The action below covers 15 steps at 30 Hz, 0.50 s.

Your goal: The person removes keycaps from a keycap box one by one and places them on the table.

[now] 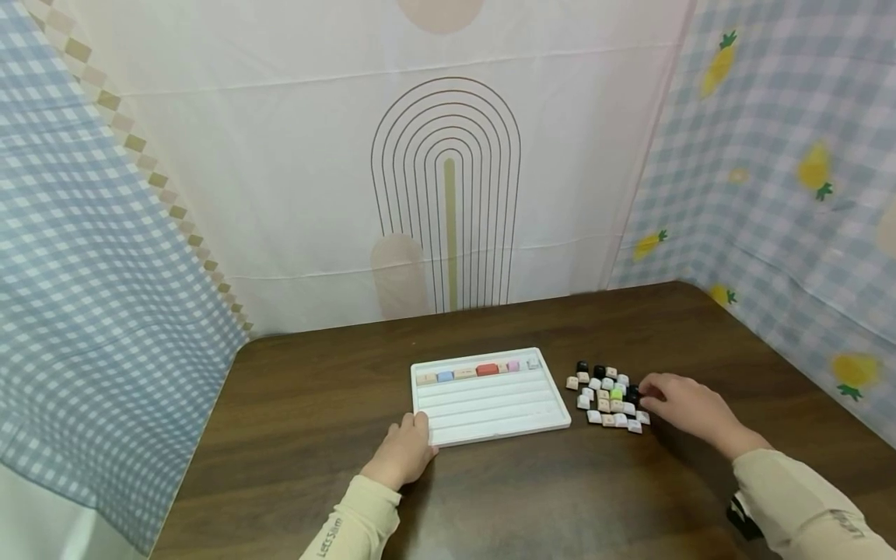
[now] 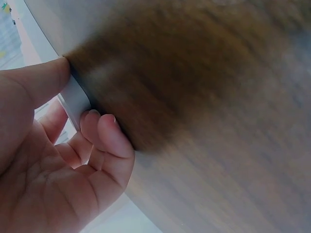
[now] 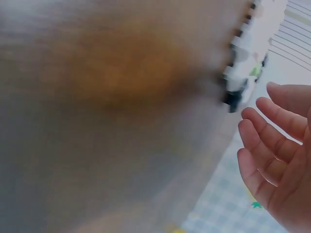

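Note:
A white ridged tray (image 1: 493, 406) lies on the table. Along its back row sit several keycaps, among them a red one (image 1: 486, 369), a blue one (image 1: 445, 376) and a pinkish one (image 1: 513, 365). My left hand (image 1: 402, 451) grips the tray's near left corner, thumb and fingers curled on its edge in the left wrist view. To the right of the tray is a cluster of loose keycaps, white, beige and black, with a bright green keycap (image 1: 616, 394) in it. My right hand (image 1: 689, 408) hovers at the cluster's right side, fingers relaxed and nothing between them in the right wrist view.
The dark wooden table (image 1: 315, 404) runs up to a hanging cloth (image 1: 294, 194) with printed arches at the back. Checked cloths hang at the left and right sides. Something black (image 1: 743, 519) shows under the right sleeve.

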Available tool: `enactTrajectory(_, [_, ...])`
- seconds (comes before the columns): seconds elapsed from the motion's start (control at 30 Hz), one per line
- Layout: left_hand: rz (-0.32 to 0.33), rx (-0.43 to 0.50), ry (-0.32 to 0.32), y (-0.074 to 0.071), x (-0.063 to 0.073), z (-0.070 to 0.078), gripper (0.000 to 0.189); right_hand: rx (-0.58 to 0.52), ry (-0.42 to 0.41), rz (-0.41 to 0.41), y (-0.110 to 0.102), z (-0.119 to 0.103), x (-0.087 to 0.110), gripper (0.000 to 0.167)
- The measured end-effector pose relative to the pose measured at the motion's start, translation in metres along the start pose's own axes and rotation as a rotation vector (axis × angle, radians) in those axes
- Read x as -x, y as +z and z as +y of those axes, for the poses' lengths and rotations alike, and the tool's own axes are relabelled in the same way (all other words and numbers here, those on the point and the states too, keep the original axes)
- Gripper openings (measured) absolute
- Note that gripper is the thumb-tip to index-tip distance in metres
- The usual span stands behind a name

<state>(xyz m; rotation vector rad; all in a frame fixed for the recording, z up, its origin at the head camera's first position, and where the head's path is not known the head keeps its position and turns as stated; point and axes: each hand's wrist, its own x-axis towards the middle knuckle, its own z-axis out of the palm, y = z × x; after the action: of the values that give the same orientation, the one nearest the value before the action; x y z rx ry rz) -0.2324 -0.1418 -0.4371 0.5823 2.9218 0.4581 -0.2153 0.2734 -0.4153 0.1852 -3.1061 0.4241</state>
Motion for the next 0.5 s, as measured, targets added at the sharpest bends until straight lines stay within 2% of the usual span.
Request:
enactTrajectory(0.13, [-0.01, -0.005, -0.012, -0.002, 0.001, 0.002, 0.029, -0.007, -0.034, 0.063, -0.009, -0.012, -0.018, 0.021])
enactTrajectory(0.27, [-0.017, -0.002, -0.015, -0.001, 0.0, 0.004, 0.029, -0.024, -0.111, 0.093, -0.01, -0.029, -0.043, 0.022])
enactTrajectory(0.37, [-0.016, 0.005, -0.022, -0.002, 0.0, 0.004, 0.029, -0.036, -0.168, 0.078, -0.006, -0.045, -0.063, 0.023])
enactTrajectory(0.5, [-0.018, 0.016, -0.034, -0.003, 0.001, 0.004, 0.028, -0.029, -0.193, 0.035, 0.005, -0.067, -0.086, 0.024])
